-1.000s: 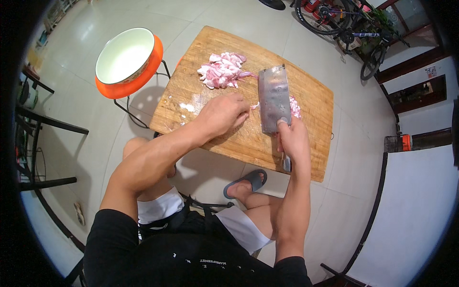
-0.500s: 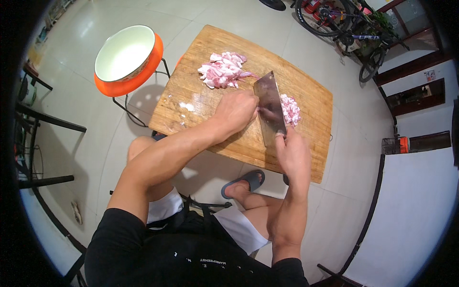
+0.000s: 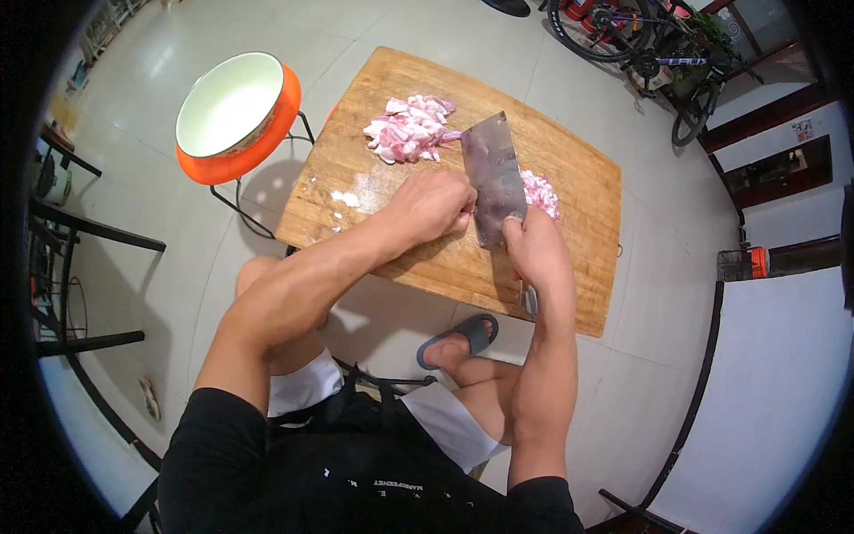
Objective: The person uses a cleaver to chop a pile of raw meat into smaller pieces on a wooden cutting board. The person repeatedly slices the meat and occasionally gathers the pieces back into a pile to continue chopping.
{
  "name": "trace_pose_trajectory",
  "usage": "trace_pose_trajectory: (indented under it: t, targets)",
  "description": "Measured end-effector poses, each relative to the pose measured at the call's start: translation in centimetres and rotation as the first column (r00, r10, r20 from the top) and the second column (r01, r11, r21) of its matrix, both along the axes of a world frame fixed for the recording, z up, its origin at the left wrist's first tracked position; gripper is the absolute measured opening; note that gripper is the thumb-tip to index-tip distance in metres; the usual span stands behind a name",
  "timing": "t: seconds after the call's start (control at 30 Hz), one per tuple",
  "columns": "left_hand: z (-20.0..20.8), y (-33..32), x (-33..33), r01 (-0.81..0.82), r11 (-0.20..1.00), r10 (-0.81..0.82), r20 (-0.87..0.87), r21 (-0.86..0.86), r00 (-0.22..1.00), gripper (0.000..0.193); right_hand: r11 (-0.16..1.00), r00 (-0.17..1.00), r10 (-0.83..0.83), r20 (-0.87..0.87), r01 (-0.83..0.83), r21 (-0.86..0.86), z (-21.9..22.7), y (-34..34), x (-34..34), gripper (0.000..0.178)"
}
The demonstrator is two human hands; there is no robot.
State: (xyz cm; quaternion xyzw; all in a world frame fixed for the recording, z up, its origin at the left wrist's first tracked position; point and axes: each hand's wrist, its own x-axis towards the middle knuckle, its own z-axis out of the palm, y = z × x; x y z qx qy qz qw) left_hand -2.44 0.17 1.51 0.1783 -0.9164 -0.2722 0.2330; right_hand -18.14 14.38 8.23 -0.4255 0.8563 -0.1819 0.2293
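Note:
My right hand (image 3: 537, 246) is closed round a broad-bladed cleaver (image 3: 495, 182), its handle end showing below my palm. The blade faces me at a slant over the wooden board (image 3: 569, 267). Just left of the blade, my left hand (image 3: 436, 203) is curled with its fingertips together and pointing down; whatever they press on is hidden. Beyond that hand lies a pile of pink and white raw meat slices (image 3: 407, 130). Finely diced meat (image 3: 539, 193) sits to the right of the cleaver, partly covered by it.
At the left, a white enamel bowl (image 3: 233, 105) rests on an orange round stool (image 3: 286, 107) with black legs. A few whitish scraps (image 3: 345, 199) lie on the board's left part. A bicycle (image 3: 658, 62) stands at the far right, and black legs (image 3: 98, 222) of furniture at the left.
The cleaver has come up and slightly left, its face turned more toward me. My right hand has moved farther away with it; my left hand has shifted slightly left.

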Motion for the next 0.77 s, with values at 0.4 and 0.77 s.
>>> trace_pose_trajectory:
  t: [0.4, 0.77]
  targets:
    - [-0.4, 0.3, -0.1, 0.085, 0.996, -0.085, 0.048, 0.017, 0.995, 0.012, 0.996, 0.960, 0.008, -0.281, 0.018, 0.090, 3.6, 0.9, 4.5, 0.036]
    - [1.4, -1.8, 1.5, -0.004, 0.998, -0.003, 0.113, 0.063, 0.994, 0.022, 0.951, 0.924, -0.169, 0.344, 0.245, -0.191, 0.7, 2.7, 1.0, 0.023]
